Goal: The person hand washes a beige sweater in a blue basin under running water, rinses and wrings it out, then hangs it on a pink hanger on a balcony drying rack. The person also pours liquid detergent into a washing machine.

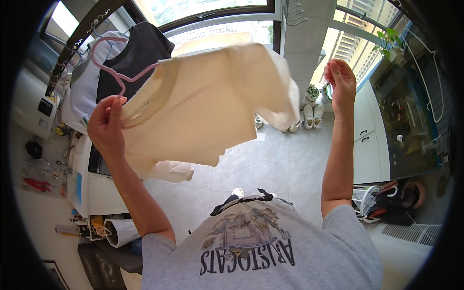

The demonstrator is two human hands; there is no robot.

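My left hand [108, 127] pinches one arm of a pink clothes hanger [117, 74], right by the neckline of a cream ribbed top [203, 105]. The hanger's other arm runs into the neck opening, and its hook stands free of any rail in this view. The top spreads sideways to the right, one pale sleeve [279, 87] billowing at the far end. Another sleeve [174, 171] hangs below. Off to the right, my right hand [340, 85] is raised apart from the top, fingers curled together, with nothing visible in them.
A dark T-shirt [137, 54] and a white garment [85, 90] hang behind my left hand. White shoes [312, 116] and a potted succulent [312, 92] stand by the far wall. Dark tank-like glass [409, 123] and white cabinets [366, 145] line the right. A white wire hanger [436, 87] hangs there.
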